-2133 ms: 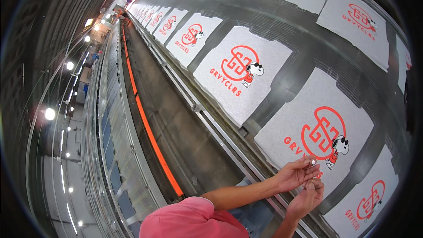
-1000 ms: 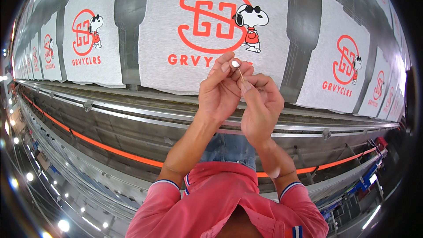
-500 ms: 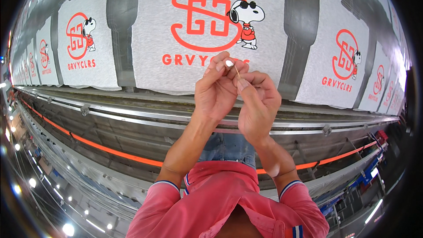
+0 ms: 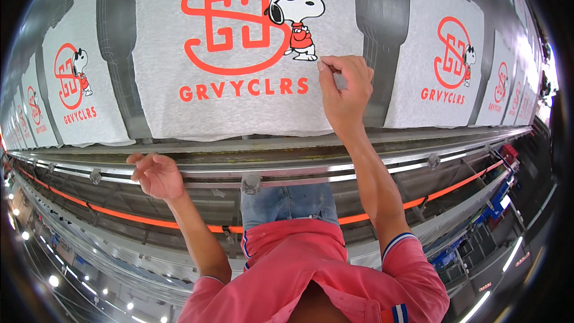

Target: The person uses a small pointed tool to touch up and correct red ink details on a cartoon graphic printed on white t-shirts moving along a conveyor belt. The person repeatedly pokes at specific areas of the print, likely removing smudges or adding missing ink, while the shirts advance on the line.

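Note:
A light grey fabric piece lies flat in front of me, printed with a large orange-red emblem, lettering and a white cartoon dog in dark glasses and a red top. My right hand is over its right part, thumb and forefinger pinched beside the dog's feet. The thin wooden stick seen in those fingers earlier is hardly visible now. Off the fabric's lower left, above the metal rail, my left hand is raised with loosely curled fingers. Whatever lies within them is hidden.
Similar printed fabric pieces lie along both sides on a dark grey surface. Metal rails run along the near edge, and an orange-red strip crosses below them, in front of my body.
My hands have parted: the right has gone to the dog's feet, the left down and left, off the fabric. The small white-topped thing in my left hand no longer shows. The view has shifted right.

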{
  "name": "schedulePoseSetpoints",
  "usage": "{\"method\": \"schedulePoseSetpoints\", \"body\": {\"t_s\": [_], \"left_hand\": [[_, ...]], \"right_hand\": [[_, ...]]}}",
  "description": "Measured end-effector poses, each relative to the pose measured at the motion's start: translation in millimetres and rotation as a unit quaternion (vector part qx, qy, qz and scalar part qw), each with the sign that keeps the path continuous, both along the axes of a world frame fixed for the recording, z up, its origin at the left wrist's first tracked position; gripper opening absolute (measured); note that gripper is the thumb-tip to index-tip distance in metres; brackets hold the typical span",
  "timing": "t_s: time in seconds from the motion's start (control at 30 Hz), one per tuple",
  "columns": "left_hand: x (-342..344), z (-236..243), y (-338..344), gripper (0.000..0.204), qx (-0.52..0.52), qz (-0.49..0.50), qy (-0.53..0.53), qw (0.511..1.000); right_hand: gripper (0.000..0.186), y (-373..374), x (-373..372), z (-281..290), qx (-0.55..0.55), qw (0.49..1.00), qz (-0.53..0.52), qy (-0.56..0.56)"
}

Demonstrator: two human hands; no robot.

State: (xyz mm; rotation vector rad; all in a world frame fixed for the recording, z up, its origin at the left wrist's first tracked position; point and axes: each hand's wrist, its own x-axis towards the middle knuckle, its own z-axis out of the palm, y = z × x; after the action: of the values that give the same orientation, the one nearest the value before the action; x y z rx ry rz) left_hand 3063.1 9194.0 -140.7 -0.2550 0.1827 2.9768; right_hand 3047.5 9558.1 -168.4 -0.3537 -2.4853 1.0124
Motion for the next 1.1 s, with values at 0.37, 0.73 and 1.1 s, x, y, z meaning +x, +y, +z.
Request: {"method": "schedulePoseSetpoints", "body": {"t_s": [0.37, 0.73, 1.1], "left_hand": [[1.2, -6.1, -8.2, 0.028, -0.025, -0.045, 0.036, 0.998], [0.1, -5.2, -7.6, 0.029, -0.021, -0.057, 0.041, 0.997], [-0.7, -5.7, -8.9, 0.028, -0.017, -0.069, 0.042, 0.997]], "right_hand": [[0.015, -3.8, -2.5, -7.5, 0.056, 0.998, -0.001, -0.003], [0.015, -3.5, -2.7, -7.3, 0.063, 0.998, 0.005, -0.006], [0.016, -4.3, -2.7, -7.5, 0.048, 0.999, 0.0, -0.008]]}}
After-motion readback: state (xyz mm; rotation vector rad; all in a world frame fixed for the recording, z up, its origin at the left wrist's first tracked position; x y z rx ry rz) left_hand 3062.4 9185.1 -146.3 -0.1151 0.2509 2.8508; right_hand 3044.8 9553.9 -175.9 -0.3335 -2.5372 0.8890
